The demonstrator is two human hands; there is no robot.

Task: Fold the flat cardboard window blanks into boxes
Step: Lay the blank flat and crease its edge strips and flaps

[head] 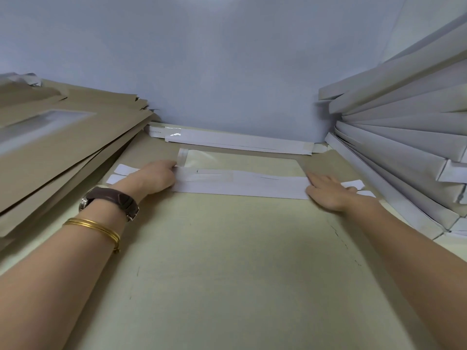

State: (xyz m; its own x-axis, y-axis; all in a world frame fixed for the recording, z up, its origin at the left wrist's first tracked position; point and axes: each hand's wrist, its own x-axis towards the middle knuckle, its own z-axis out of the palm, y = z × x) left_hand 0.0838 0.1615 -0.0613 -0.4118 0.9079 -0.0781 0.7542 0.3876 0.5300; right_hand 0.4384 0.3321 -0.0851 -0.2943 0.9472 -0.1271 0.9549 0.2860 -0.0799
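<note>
A flat cardboard window blank [240, 184] lies across the middle of the table, white side up, with a clear film window [227, 160] showing behind its folded strip. My left hand [154, 176] presses on the blank's left end, fingers on the fold. My right hand [326, 190] lies flat on its right end, fingers straight. Small white tabs stick out past both hands. Each hand touches the blank without curling round it.
A tall stack of flat brown blanks [63, 147] fills the left side. Folded white boxes [404, 137] are piled at the right. Another folded white piece [235, 141] lies against the blue back wall [227, 59]. The tabletop [227, 261] spreads out in front.
</note>
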